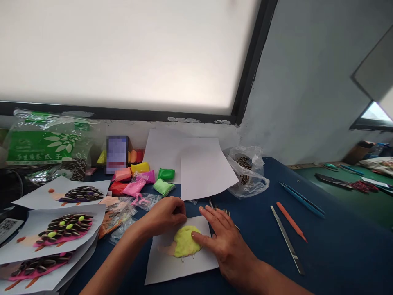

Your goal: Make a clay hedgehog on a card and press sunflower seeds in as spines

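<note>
A sheet of white paper (162, 270) lies before me with a hedgehog-like outline on it. Yellow modelling clay (186, 241) covers the body, and a peach-coloured patch (168, 249) forms the snout. My right hand (222, 235) is open, its fingers spread over the paper's right side and its thumb touching the yellow clay. At the paper's upper edge, my left hand (167, 213) is closed with fingers curled; what they hold, if anything, is hidden. Sunflower-seed hedgehog pictures (69, 229) are stacked at the left.
Coloured clay packets (135, 184) lie behind, near a phone (116, 155). Blank sheets (205, 168) and a bag of seeds (247, 170) stand by the wall. Tweezers (302, 199), an orange tool (291, 222) and a metal blade-like tool (287, 239) lie at right.
</note>
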Tool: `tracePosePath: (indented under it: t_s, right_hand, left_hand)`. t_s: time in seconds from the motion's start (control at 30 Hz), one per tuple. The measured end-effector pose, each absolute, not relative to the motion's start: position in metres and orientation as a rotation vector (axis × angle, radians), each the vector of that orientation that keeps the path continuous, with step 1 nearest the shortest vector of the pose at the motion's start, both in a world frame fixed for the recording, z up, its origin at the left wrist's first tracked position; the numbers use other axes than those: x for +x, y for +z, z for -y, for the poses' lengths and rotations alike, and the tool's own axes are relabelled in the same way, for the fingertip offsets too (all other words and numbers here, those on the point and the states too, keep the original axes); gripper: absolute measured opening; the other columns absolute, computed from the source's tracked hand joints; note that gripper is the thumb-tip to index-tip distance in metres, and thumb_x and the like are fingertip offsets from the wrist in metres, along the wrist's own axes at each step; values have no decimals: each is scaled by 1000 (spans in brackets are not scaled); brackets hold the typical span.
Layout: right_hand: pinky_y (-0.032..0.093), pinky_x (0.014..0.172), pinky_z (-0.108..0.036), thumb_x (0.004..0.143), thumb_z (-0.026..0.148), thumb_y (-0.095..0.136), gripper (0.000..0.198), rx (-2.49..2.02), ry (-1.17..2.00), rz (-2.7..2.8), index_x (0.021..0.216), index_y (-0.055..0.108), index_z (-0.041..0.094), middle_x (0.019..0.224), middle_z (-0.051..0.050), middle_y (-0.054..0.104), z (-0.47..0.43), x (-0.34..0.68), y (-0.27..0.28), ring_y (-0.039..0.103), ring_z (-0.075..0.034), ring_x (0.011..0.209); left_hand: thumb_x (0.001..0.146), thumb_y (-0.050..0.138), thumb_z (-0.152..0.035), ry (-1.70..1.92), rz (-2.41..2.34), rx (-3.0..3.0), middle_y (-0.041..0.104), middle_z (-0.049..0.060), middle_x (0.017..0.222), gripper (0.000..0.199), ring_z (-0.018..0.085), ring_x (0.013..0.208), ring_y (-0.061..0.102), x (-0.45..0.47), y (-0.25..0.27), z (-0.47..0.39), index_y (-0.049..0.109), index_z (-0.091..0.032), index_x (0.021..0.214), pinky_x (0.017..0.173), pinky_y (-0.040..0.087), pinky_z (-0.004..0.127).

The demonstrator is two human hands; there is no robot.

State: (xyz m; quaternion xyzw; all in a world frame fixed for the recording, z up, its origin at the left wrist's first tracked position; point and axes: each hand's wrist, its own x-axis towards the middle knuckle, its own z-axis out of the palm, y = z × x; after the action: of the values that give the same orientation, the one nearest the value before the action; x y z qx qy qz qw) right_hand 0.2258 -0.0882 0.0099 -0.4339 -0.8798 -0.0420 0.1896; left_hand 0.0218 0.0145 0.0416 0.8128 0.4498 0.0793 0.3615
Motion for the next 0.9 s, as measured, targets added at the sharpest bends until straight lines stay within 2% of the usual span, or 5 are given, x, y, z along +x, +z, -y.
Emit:
tracePosePath:
  t_s: [0.1, 0.27, 0.43, 0.53, 0.9]
  right_hand:
    - [41, 102, -58, 85, 8, 53, 40, -1221, -96, 2463, 118, 66, 26, 145, -17, 46, 87, 227, 8, 42, -34, 134]
    - [39, 105, -53, 81, 0, 39, 52, -1134, -42, 2370, 122, 63, 22, 143, -15, 49, 91, 233, 14, 41, -26, 136]
    - [38, 106, -52, 85, 20, 54, 30, -1090, -20, 2425, 112, 68, 22, 141, -14, 52, 97, 231, 26, 44, -29, 133]
    - [39, 104, -54, 89, 29, 55, 25, -1130, -51, 2478, 109, 69, 23, 142, -16, 50, 97, 229, 27, 42, -32, 134]
    - [45, 101, -52, 95, 28, 47, 28, -1219, -130, 2368, 112, 68, 18, 139, -18, 53, 96, 228, 19, 49, -31, 128]
  left_hand:
    - [70, 51, -27, 203, -1162, 2087, 59, 1, 67, 15, 14, 64, 50, 22, 42, -15, 61, -16, 71, 55, 32, 25]
    - [69, 52, -27, 189, -1169, 2090, 59, 0, 68, 14, 14, 64, 50, 22, 40, -16, 61, -16, 71, 54, 32, 24]
    - [68, 51, -26, 197, -1184, 2094, 58, -1, 65, 12, 14, 63, 49, 22, 38, -16, 59, -17, 69, 54, 31, 24]
    - [68, 51, -25, 201, -1184, 2107, 58, -1, 65, 12, 14, 63, 50, 22, 37, -16, 60, -17, 69, 54, 31, 24]
    - [69, 53, -24, 188, -1187, 2098, 61, 0, 68, 13, 14, 64, 51, 22, 37, -17, 63, -17, 72, 54, 32, 23]
